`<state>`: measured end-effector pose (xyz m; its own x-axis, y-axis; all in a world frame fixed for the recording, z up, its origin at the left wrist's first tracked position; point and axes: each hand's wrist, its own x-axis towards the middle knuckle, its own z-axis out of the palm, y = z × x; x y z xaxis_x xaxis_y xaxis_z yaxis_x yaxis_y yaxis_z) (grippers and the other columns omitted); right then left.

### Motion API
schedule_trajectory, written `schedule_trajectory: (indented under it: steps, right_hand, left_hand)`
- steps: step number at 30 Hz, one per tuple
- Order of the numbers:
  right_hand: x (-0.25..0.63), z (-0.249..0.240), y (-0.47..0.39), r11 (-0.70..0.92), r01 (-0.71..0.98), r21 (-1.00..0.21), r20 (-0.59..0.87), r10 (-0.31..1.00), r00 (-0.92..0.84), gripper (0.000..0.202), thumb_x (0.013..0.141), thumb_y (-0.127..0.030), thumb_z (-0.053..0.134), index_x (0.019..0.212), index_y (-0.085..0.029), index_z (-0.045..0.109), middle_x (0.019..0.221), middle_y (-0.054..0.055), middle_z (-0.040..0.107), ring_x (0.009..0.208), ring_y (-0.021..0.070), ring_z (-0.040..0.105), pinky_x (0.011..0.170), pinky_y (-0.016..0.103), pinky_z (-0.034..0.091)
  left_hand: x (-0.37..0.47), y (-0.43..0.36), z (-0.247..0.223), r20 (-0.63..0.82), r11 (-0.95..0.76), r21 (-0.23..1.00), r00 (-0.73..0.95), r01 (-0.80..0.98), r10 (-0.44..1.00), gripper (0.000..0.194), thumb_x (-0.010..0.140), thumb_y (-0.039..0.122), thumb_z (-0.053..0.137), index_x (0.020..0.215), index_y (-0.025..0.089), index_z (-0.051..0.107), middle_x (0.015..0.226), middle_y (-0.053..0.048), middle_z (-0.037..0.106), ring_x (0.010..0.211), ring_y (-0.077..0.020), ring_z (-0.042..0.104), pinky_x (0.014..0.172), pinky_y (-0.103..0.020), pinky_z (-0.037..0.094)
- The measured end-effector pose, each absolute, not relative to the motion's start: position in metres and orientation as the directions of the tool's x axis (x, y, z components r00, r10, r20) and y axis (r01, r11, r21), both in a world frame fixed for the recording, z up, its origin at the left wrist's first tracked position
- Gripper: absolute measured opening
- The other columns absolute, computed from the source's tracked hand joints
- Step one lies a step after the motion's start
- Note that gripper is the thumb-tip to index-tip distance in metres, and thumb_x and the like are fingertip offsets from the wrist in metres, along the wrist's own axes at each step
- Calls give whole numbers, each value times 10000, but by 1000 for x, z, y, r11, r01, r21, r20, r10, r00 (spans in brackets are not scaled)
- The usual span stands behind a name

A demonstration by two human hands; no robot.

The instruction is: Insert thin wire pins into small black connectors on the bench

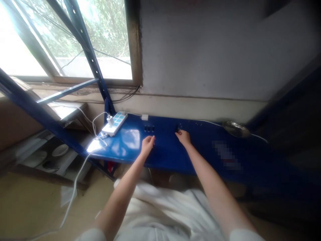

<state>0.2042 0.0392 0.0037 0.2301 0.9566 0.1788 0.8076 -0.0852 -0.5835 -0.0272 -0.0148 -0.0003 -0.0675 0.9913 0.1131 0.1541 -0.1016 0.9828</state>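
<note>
My left hand (pixel 147 145) hovers over the blue shelf (pixel 163 150), with thumb and fingers pressed together; whatever is in them, if anything, is too small to make out. Just beyond it, three small dark pieces (pixel 149 129) lie side by side in a row. Farther right, my right hand (pixel 184 136) is closed in a pinch at the surface, beside a little group of small dark parts (pixel 179 126). Its fingertips hide what they may be gripping. Tiny light bits (pixel 198 123) are scattered toward the back edge, right of that hand.
A white power strip (pixel 115 124) with a plugged-in charger (pixel 110 119) and trailing cable stands at the left end. At the back are a small white block (pixel 144 117) and a shiny metal dish (pixel 235 129). A blue upright post (pixel 87 47) rises at left before the window.
</note>
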Motion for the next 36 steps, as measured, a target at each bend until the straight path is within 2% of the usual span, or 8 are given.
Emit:
schedule_trajectory:
  steps: [12, 16, 24, 30, 36]
  right_hand:
    - [201, -4, 42, -81, 793, -604, 212, 943, 257, 204, 763, -300, 540, 833, -153, 663, 827, 97, 691, 760, 192, 632, 632, 246, 437]
    - [203, -5, 42, -92, 799, -594, 181, 953, 245, 201, 768, -288, 553, 861, -147, 663, 859, 107, 689, 789, 186, 634, 660, 246, 443]
    - [216, -5, 48, -161, 822, -547, 119, 957, 266, 198, 762, -146, 533, 893, -116, 678, 875, 137, 686, 835, 204, 643, 697, 258, 446]
    - [216, -2, 44, -211, 842, -497, 89, 952, 291, 201, 774, -249, 551, 798, -134, 714, 796, 148, 690, 771, 228, 650, 625, 261, 431]
    - [213, 0, 38, -226, 836, -500, 93, 946, 311, 213, 765, -269, 563, 857, -153, 717, 836, 141, 698, 782, 234, 653, 598, 258, 418]
  left_hand:
    - [-29, -17, -1, 129, -118, 973, -46, 196, 991, 428, 773, 552, 476, 732, 144, 597, 523, 24, 512, 399, -67, 434, 428, -189, 339]
    - [-28, -18, 1, 127, -115, 973, -48, 201, 991, 422, 770, 546, 479, 732, 144, 600, 523, 25, 512, 402, -67, 433, 428, -188, 337]
    - [-28, -20, 4, 114, -102, 976, -51, 192, 992, 416, 761, 544, 490, 713, 144, 597, 514, 25, 513, 403, -69, 427, 430, -190, 333]
    - [-28, -18, 1, 113, -98, 976, -67, 193, 991, 408, 760, 538, 489, 715, 147, 598, 505, 25, 509, 395, -70, 424, 420, -191, 330]
    - [-28, -20, 5, 113, -99, 972, -54, 211, 992, 396, 782, 522, 469, 717, 150, 590, 518, 24, 507, 397, -74, 424, 430, -196, 332]
